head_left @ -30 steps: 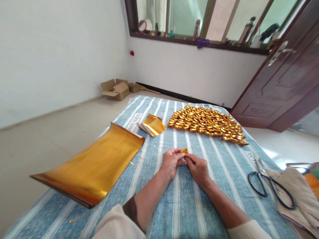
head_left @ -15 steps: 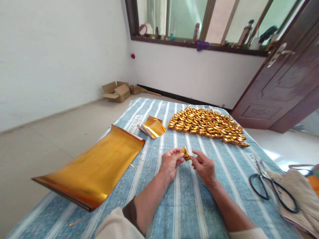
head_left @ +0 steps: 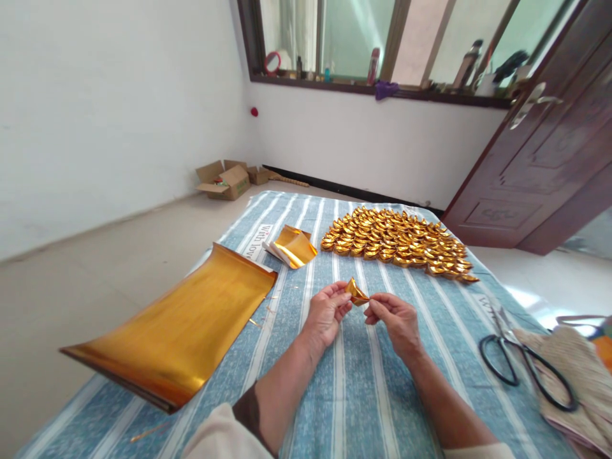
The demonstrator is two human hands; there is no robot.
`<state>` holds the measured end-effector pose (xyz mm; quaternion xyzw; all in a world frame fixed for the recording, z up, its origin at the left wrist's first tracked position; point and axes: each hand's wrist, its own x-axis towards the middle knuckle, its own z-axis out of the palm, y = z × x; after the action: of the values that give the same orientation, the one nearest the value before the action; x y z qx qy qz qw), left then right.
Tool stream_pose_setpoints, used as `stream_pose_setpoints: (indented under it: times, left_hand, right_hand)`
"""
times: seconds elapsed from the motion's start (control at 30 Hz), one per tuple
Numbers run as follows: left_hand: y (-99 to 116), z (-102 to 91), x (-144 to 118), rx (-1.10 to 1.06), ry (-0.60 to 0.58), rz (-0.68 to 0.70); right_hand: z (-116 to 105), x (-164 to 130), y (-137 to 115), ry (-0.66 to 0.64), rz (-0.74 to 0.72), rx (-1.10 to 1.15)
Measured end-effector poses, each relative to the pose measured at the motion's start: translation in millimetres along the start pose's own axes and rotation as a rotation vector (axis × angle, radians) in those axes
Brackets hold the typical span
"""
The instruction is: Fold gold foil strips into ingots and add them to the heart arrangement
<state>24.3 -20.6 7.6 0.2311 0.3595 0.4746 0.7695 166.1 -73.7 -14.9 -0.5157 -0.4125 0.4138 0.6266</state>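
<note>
My left hand [head_left: 327, 311] is partly closed, with the thumb and fingers pinching the left side of a folded gold piece [head_left: 356, 294]. My right hand [head_left: 396, 315] is loosely curled; its thumb and forefinger come together at the right tip of the same piece, the remaining fingers bent beneath. The piece is held between both hands, raised a little above the blue-and-white striped cloth [head_left: 347, 395], and shows a pointed, angular form.

Beyond the hands and to the right, finished gold pieces [head_left: 396, 242] stand close together in rows. To the left of my forearm lies a large stack of gold sheets [head_left: 176, 328], its near edge curling upward. A smaller stack of gold sheets [head_left: 297, 245] lies between it and the rows, also curled. Thin gold slivers [head_left: 255, 323] are scattered beside the large stack.

At the right, scissors [head_left: 522, 349] lie with their black handles toward me, one loop resting over a beige knitted item [head_left: 586, 363]. An open cardboard box [head_left: 234, 183] stands on the floor [head_left: 119, 280] by the wall.
</note>
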Motion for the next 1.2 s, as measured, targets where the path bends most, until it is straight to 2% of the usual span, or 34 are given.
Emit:
stream_pose_setpoints:
  times: [0.3,0.83,1.2]
  left_hand:
    - [-3,0.4,-1,0.046,-0.071,0.009]
    - [-6,-3.6,0,0.141,-0.079,0.002]
    - [-6,-2.6,-3,0.182,-0.146,-0.017]
  right_hand:
    - [-3,2,-2,0.016,-0.037,-0.043]
    - [-8,9,-6,0.064,-0.094,-0.096]
    - [-16,11,0,0.061,-0.072,-0.138]
